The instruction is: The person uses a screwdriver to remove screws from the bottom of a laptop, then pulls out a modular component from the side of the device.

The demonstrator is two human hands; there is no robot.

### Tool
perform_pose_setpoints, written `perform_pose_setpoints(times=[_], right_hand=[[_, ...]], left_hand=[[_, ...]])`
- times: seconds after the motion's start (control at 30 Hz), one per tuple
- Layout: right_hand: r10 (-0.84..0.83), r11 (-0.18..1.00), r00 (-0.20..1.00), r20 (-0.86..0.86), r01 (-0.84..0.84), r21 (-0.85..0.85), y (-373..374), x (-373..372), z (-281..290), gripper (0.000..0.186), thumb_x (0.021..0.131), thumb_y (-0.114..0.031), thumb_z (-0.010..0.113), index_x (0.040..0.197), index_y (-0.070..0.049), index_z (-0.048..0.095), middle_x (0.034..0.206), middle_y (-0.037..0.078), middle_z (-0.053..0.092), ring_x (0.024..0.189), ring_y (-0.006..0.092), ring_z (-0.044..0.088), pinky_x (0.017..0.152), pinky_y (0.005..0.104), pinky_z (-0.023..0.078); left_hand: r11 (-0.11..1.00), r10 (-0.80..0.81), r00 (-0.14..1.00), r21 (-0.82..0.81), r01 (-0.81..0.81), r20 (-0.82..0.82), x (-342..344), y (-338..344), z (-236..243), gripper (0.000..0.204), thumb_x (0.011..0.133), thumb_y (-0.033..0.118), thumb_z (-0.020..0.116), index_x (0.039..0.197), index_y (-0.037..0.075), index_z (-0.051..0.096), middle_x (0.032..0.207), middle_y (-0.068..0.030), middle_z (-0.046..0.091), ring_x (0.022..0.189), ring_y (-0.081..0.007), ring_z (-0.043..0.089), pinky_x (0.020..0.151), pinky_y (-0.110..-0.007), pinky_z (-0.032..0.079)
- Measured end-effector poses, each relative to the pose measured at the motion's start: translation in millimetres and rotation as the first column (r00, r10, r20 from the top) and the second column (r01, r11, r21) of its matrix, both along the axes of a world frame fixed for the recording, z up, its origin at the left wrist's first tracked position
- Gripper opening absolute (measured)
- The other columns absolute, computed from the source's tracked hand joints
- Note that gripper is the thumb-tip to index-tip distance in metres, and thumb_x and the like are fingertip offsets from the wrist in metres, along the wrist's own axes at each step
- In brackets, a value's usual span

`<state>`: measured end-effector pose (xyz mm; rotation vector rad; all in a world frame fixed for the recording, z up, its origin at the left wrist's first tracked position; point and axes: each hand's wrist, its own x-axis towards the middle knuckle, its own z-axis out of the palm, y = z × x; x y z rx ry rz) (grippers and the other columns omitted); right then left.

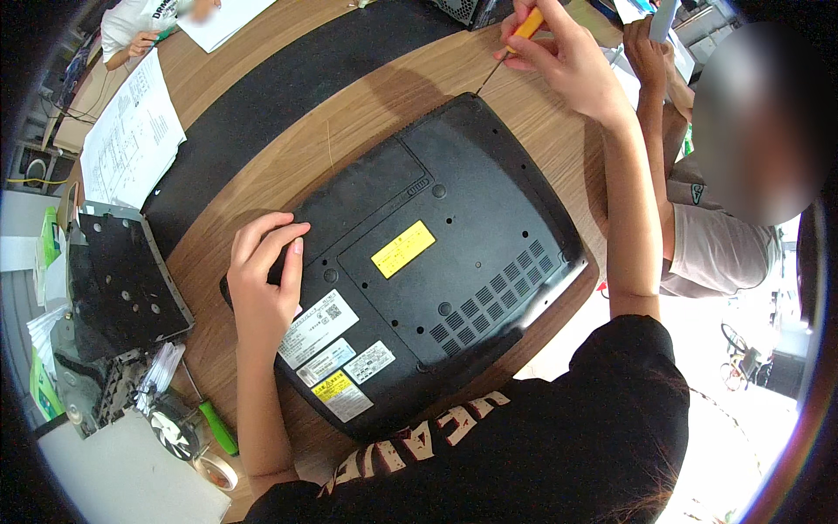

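A black laptop [489, 192] lies bottom side up on the wooden table [541, 113], with screw holes, vent grilles, a yellow label and several white labels showing. My left hand [266, 271] rests on its left end, fingers loosely bent and apart, with nothing visible in them. My right hand [576, 74], above the far right corner, is closed on a yellow-handled screwdriver [527, 26]. The screwdriver's thin shaft slants down to that corner, where its tip touches or nearly touches the casing.
Papers [131, 131] and a black mat [262, 65] lie beyond the laptop. A metal panel [122, 279], a fan [170, 428], a green screwdriver [218, 428] and a tape roll [216, 472] crowd the left. A co-worker [716, 244] sits at the right, another [131, 35] at the far left.
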<state>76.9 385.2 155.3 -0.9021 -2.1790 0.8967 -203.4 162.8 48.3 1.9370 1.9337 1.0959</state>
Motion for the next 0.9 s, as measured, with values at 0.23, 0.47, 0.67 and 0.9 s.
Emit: perform_pose_setpoints(times=[0.23, 0.47, 0.67, 0.9], right_hand=[[-0.136, 0.98, 0.988, 0.072, 0.123, 0.158, -1, -10, -5, 0.017, 0.088, 0.002, 0.057, 0.098, -0.003, 0.043, 0.074, 0.008, 0.058, 0.069, 0.0157, 0.062, 0.062, 0.028, 0.051], [-0.156, 0.91, 0.974, 0.165, 0.076, 0.408, 5, -23, -10, 0.023, 0.088, -0.01, 0.064, 0.097, -0.003, 0.045, 0.068, 0.013, 0.057, 0.062, 0.023, 0.062, 0.056, 0.0329, 0.046], [-0.182, 0.939, 0.946, -0.27, 0.248, 0.239, 20, -29, -52, 0.025, 0.09, -0.023, 0.063, 0.092, -0.001, 0.05, 0.069, 0.013, 0.059, 0.066, 0.0291, 0.063, 0.062, 0.0368, 0.051], [-0.101, 0.984, 0.682, -0.724, -0.039, -0.174, 38, -19, -74, 0.01, 0.102, -0.023, 0.044, 0.1, -0.013, 0.041, 0.07, 0.0, 0.035, 0.056, 0.0086, 0.027, 0.051, 0.0244, 0.027]], left_hand=[[0.999, -0.019, 1.0, 0.046, 0.019, 0.002, -3, -1, -4, 0.014, 0.082, 0.003, 0.063, 0.095, 0.004, 0.069, 0.105, -0.0094, 0.063, 0.098, -0.0272, 0.059, 0.087, -0.037, 0.046], [0.996, -0.039, 0.999, 0.077, 0.038, 0.012, -5, 0, -8, 0.013, 0.083, 0.003, 0.063, 0.095, 0.004, 0.069, 0.105, -0.0099, 0.063, 0.097, -0.0279, 0.059, 0.086, -0.037, 0.046], [0.996, -0.042, 0.999, 0.08, 0.041, 0.021, -7, 0, -11, 0.013, 0.083, 0.005, 0.063, 0.095, 0.006, 0.069, 0.105, -0.0088, 0.063, 0.097, -0.0276, 0.059, 0.087, -0.037, 0.046], [0.993, -0.047, 0.998, 0.111, 0.043, 0.031, -8, 0, -13, 0.013, 0.083, 0.006, 0.064, 0.095, 0.007, 0.069, 0.104, -0.0076, 0.062, 0.097, -0.0273, 0.058, 0.086, -0.037, 0.045]])
